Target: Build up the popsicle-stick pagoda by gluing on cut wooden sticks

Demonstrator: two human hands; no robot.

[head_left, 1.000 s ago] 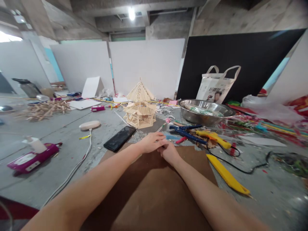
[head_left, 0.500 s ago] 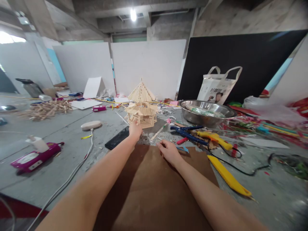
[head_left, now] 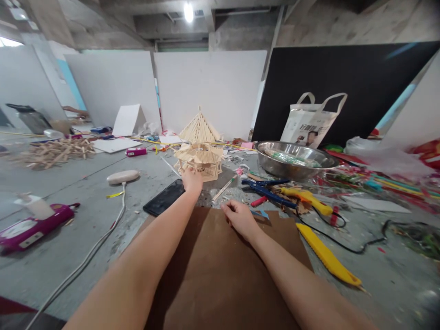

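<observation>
A small pavilion model (head_left: 205,156) built of pale wooden sticks stands on the floor in front of me, with a cone-shaped stick roof (head_left: 199,128) rising behind it. My left hand (head_left: 192,180) is at its front left, the fingers curled against the lower edge; the model partly hides the fingertips. Over the far edge of a brown board (head_left: 220,270), my right hand (head_left: 239,220) is closed, thumb against the bent fingers. Whatever it pinches, if anything, is too small to name. A black phone-like slab (head_left: 164,197) lies left of my left wrist.
To the right are blue-handled pliers (head_left: 270,192), a yellow glue gun (head_left: 305,197), a yellow cutter (head_left: 326,256) and a steel basin (head_left: 295,160). Purple power strip (head_left: 37,229), white cable (head_left: 99,247) and a pile of sticks (head_left: 58,151) lie left.
My view has swung slightly, so left-side things sit further left. My left hand has shifted slightly toward the model, its fingers more curled over the edge. The right hand stays nearly still.
</observation>
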